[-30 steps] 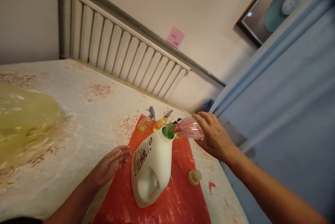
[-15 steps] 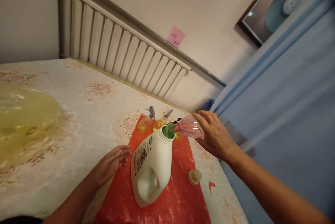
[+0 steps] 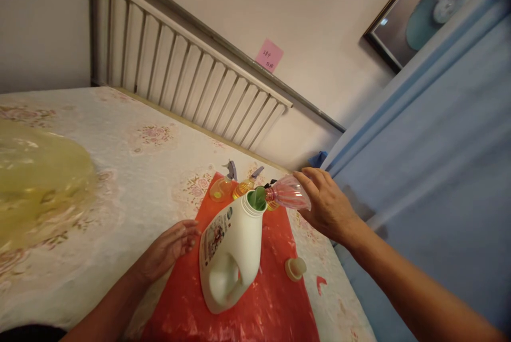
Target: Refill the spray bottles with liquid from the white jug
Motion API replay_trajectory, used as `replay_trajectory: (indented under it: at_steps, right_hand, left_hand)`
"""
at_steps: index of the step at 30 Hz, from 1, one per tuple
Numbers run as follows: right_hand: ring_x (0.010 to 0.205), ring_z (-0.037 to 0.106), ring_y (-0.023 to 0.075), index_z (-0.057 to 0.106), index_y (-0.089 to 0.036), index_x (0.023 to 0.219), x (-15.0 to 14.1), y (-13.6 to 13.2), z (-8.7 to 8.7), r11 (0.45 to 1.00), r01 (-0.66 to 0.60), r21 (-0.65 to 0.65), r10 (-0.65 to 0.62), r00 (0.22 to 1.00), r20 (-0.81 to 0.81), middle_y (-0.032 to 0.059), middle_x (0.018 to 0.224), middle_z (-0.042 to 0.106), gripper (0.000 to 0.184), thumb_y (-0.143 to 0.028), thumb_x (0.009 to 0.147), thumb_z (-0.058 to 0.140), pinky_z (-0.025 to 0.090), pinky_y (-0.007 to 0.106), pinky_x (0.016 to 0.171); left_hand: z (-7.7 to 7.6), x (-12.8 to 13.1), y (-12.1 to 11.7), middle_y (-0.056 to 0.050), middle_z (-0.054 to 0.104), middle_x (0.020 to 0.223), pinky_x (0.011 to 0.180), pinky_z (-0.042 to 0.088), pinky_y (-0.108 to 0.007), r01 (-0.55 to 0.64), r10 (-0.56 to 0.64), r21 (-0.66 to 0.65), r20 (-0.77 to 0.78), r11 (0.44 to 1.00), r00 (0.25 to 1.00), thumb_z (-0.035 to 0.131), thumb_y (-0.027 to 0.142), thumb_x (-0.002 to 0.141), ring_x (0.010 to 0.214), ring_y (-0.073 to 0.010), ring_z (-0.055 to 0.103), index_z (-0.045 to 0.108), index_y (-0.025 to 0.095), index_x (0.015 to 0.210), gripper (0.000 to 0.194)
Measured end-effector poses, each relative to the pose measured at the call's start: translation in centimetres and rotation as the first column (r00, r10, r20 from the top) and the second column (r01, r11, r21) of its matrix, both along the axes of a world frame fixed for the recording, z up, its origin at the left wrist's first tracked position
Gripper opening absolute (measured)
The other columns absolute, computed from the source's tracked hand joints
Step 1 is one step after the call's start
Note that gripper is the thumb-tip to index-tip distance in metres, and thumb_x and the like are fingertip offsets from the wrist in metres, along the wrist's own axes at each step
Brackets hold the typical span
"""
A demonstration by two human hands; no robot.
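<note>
A large white jug [image 3: 239,254] with a printed label and a hollow handle stands on a red plastic sheet. In its mouth sits a green funnel-like piece [image 3: 257,198]. My right hand [image 3: 325,201] grips a clear pink plastic bottle [image 3: 290,193] by its wide end. The bottle is tipped on its side, its neck at the green piece. Whether liquid flows cannot be made out. My left hand [image 3: 175,246] is open just left of the jug, fingers loosely stretched towards it and holding nothing.
Behind the jug are two spray bottles, one clear [image 3: 222,187] and one amber [image 3: 242,187], and a partly hidden yellow one. A beige cap [image 3: 295,268] lies at right by a red scrap [image 3: 321,284]. A yellow plastic bag [image 3: 40,187] fills the left.
Almost nothing differs. The view has shifted very slightly; both hands, the jug and the pink bottle keep the same arrangement.
</note>
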State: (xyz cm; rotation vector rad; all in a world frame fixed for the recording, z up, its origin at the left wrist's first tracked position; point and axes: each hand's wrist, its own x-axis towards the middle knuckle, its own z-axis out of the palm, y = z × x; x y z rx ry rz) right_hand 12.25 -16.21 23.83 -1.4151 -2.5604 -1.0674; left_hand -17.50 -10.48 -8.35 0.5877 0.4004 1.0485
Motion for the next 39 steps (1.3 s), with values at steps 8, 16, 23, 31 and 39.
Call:
replay_trajectory:
  at_steps: [8,16,23,31,39]
  right_hand:
    - [0.119,0.044,0.0343,0.049,-0.007,0.133,-0.2,-0.2,0.2,1.000,0.009,0.007,-0.009,1.000,0.018,0.0214,0.128,0.051,0.064,-0.012,0.072,0.065,0.043,0.050,0.104]
    - [0.119,0.044,0.0350,0.047,-0.011,0.133,-0.5,-0.3,0.7,1.000,0.003,0.003,-0.003,0.999,0.038,0.0207,0.129,0.051,0.064,-0.010,0.071,0.061,0.044,0.053,0.101]
    - [0.118,0.044,0.0356,0.047,-0.012,0.133,-0.7,-0.5,0.7,0.999,-0.026,0.031,0.024,0.998,0.057,0.0205,0.128,0.051,0.065,-0.009,0.070,0.061,0.044,0.054,0.099]
    - [0.121,0.042,0.0371,0.047,-0.008,0.134,-0.8,-0.6,0.7,0.999,-0.006,0.048,0.001,0.993,0.116,0.0229,0.131,0.049,0.065,-0.012,0.071,0.063,0.043,0.053,0.102]
    - [0.122,0.042,0.0374,0.047,-0.010,0.134,-1.1,-0.6,1.1,0.999,-0.016,0.047,0.010,0.991,0.137,0.0230,0.132,0.049,0.064,-0.010,0.071,0.060,0.043,0.054,0.102]
  left_hand:
    - [0.0,0.1,0.1,-0.008,0.072,0.099,0.074,0.048,-0.028,0.002,-0.002,-0.005,0.011,1.000,1.000,0.073,0.033,0.080,0.080,-0.0166,0.063,0.066,0.019,0.108,0.031]
    - [0.1,0.0,0.1,-0.008,0.072,0.100,0.076,0.048,-0.027,0.012,-0.012,-0.010,0.017,1.000,1.000,0.074,0.032,0.080,0.081,-0.0158,0.064,0.066,0.019,0.109,0.033]
    - [0.2,0.0,0.1,-0.008,0.072,0.099,0.075,0.047,-0.028,0.004,-0.004,-0.008,0.022,1.000,1.000,0.071,0.032,0.082,0.081,-0.0171,0.064,0.066,0.018,0.109,0.030]
    - [0.1,0.1,0.1,-0.008,0.072,0.099,0.075,0.047,-0.029,0.011,-0.011,-0.008,0.021,1.000,1.000,0.073,0.033,0.080,0.080,-0.0171,0.063,0.067,0.018,0.109,0.033]
    - [0.0,0.0,0.3,-0.008,0.072,0.100,0.075,0.048,-0.028,0.009,-0.009,-0.008,0.019,1.000,1.000,0.073,0.032,0.080,0.081,-0.0165,0.064,0.067,0.019,0.108,0.031]
